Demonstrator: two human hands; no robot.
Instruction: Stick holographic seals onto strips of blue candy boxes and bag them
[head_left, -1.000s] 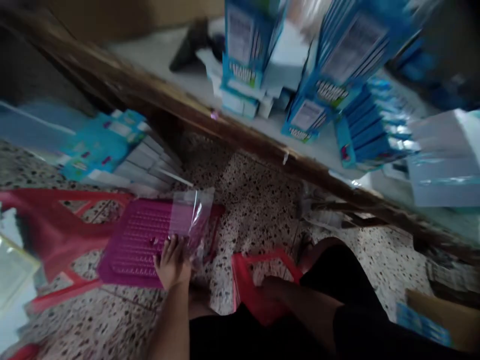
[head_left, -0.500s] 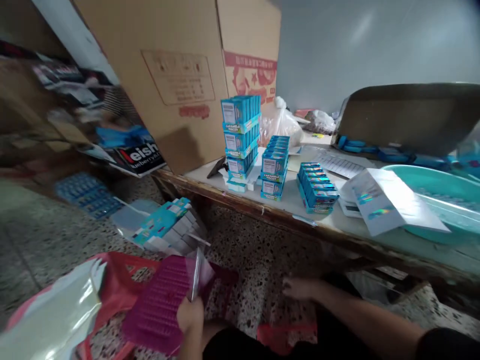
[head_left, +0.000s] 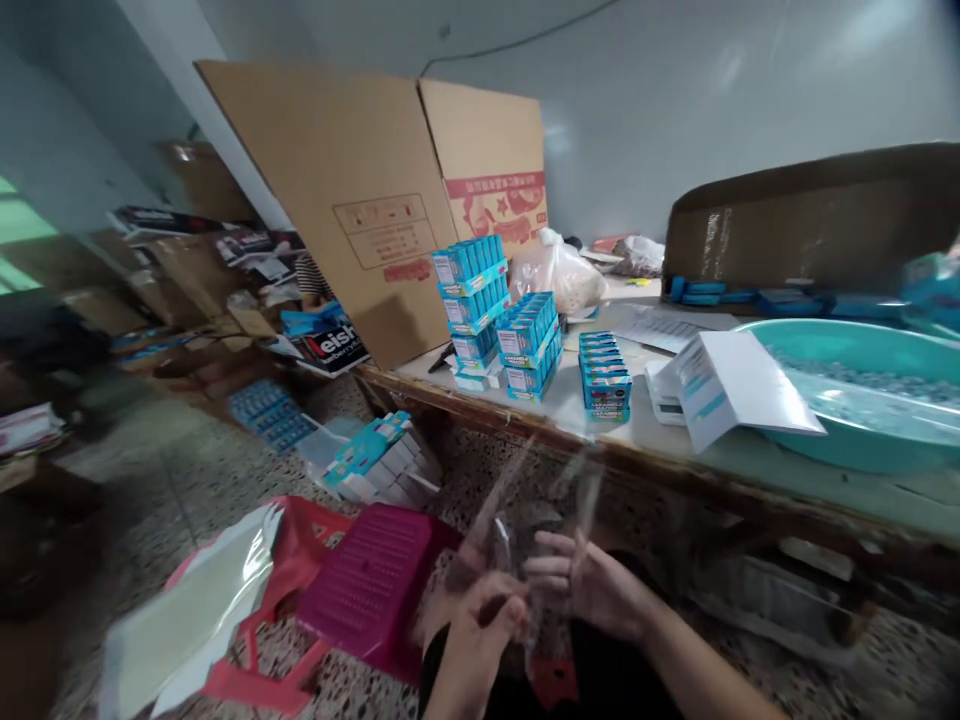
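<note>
My left hand (head_left: 486,618) pinches a clear plastic bag (head_left: 504,525) between thumb and fingers, low in front of my lap. Close on its right, my right hand (head_left: 596,588) has its fingers stretched out against the film; whether they are inside the bag or behind it I cannot tell. Beyond both hands, on the table, stand stacked blue boxes marked Caramelo (head_left: 471,290), a shorter stack (head_left: 529,345) and a single row of boxes (head_left: 605,375).
A wooden-edged table (head_left: 645,465) crosses ahead, bearing a turquoise basin (head_left: 862,455) and a folded white card (head_left: 739,385). Left are a purple stool (head_left: 367,570), a red stool (head_left: 281,590) with pale sheets (head_left: 195,600), and a floor container of blue-white cartons (head_left: 382,460). A large carton (head_left: 337,180) stands behind.
My left hand has carried the plastic rightward, away from the purple stool, and the film is now spread wider. My right hand has come up to it. The view has shifted.
</note>
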